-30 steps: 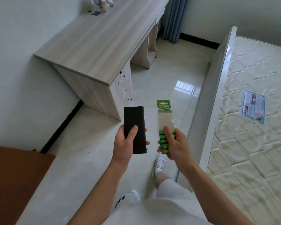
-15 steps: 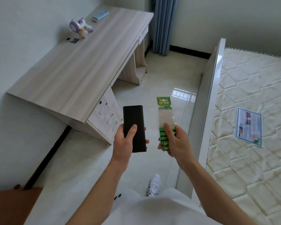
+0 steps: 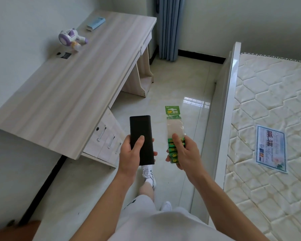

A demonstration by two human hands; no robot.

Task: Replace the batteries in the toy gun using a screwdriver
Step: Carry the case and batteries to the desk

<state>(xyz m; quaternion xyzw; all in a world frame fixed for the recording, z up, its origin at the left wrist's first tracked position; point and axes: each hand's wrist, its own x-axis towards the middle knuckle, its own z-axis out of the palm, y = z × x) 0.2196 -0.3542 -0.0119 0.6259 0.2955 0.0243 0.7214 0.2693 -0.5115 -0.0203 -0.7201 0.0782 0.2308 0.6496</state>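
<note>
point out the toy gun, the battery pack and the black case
toy gun (image 3: 69, 38): head view, on its purple-and-white body
battery pack (image 3: 172, 112): head view, on its green header card
black case (image 3: 140, 129): head view, on its upper front face

Matt black case (image 3: 141, 136); glossy floor tiles (image 3: 186, 94); wood-grain desk (image 3: 87, 80).

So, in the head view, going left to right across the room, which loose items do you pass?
Toy gun on the desk → blue box farther back on it → black case → battery pack → printed leaflet on the mattress.
</note>
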